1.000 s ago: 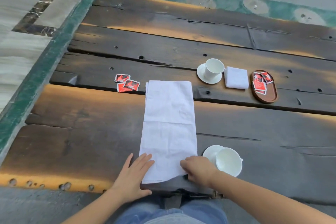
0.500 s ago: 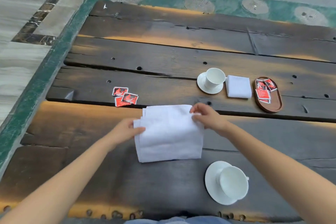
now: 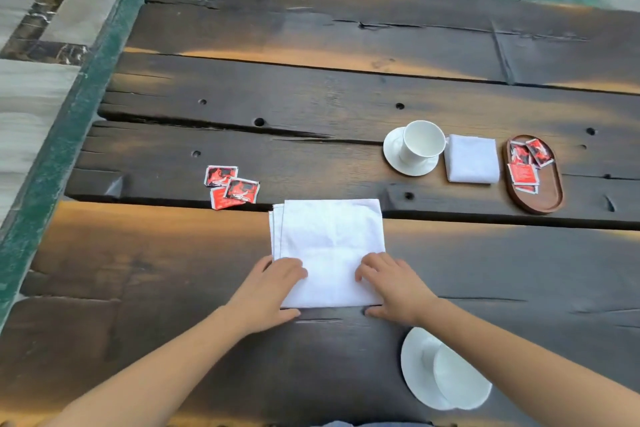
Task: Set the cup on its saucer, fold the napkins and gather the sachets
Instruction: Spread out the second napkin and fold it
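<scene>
A white napkin (image 3: 329, 243) lies folded in half on the dark wooden table (image 3: 311, 97). My left hand (image 3: 268, 291) presses flat on its near left corner, and my right hand (image 3: 393, 282) presses on its near right corner. A white cup (image 3: 457, 380) stands on its saucer (image 3: 415, 362) by my right forearm. Three red sachets (image 3: 230, 185) lie loose to the left of the napkin. Farther right stand a second cup (image 3: 422, 142) on a saucer (image 3: 393, 152), a folded napkin (image 3: 471, 163) and a wooden tray (image 3: 550, 198) holding several sachets (image 3: 526, 163).
The table is made of rough planks with deep gaps and holes. Its left edge drops to a green floor border (image 3: 62, 135) and grey tiles.
The long napkin was folded in half away from me, its near end brought over to the far end. Both hands then came back to the near fold and now press it flat.
</scene>
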Demonstrator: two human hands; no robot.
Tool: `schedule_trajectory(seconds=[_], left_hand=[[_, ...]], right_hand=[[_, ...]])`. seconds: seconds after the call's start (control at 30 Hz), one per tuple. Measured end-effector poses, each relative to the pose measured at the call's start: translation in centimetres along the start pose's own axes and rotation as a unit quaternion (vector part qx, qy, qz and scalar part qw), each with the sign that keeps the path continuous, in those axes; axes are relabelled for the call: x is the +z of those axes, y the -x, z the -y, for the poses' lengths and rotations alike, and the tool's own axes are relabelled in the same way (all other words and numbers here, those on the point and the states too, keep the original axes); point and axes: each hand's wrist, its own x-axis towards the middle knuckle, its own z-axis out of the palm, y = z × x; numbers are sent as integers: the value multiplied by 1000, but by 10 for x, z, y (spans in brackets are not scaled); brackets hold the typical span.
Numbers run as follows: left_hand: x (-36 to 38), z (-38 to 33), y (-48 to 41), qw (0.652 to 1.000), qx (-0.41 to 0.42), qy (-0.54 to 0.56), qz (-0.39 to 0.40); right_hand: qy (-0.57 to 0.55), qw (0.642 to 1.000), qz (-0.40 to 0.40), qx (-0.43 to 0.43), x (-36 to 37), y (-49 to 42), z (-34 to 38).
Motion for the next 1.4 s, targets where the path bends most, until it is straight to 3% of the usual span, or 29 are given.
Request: schedule_trajectory(seconds=[0.07, 0.23, 0.37, 0.43, 0.53, 0.63, 0.73, 0.8, 0.87, 0.93, 1.03, 1.17, 1.23, 1.3, 1.4], left_hand=[[18, 1, 10, 1000, -8, -7, 15], [22, 1, 20, 998, -17, 45, -39], [-8, -2, 22, 979, -95, 180, -27], [-22, 5, 20, 954, -127, 268, -37], [-35, 17, 11, 917, -154, 360, -81], [-33, 22, -6, 881, -237, 399, -87], [-24, 12, -7, 905, -290, 291, -110], [-16, -4, 5, 936, -225, 206, -175], [-10, -27, 13, 957, -106, 160, -216], [-1, -48, 13, 979, -12, 86, -186], [15, -61, 4, 993, -57, 89, -60], [21, -64, -4, 993, -107, 41, -27], [14, -69, 0, 994, -90, 6, -54], [12, -73, 5, 995, -72, -22, -71], [13, -73, 9, 992, -66, -52, -95]], right_hand=[[0, 1000, 3, -7, 14, 11, -3], [-46, 995, -81, -24, 16, 18, -2], [-198, 979, 6, 47, -17, 12, -3], [-281, 958, 10, 52, -39, 5, -8], [-373, 919, -94, 90, -58, -12, -12], [-404, 873, -197, 192, -53, -27, -12], [-379, 869, -198, 249, -30, -26, -11], [-379, 857, -210, 281, -9, -18, -8], [-398, 831, -230, 312, 12, -8, -2], [-431, 810, -232, 324, 29, -1, 4], [-479, 789, -208, 323, 40, 4, 12], [-454, 796, -275, 292, 44, 10, 19], [-409, 824, -316, 231, 40, 15, 21], [-369, 860, -306, 177, 32, 16, 21], [-301, 905, -247, 171, 23, 8, 16]])
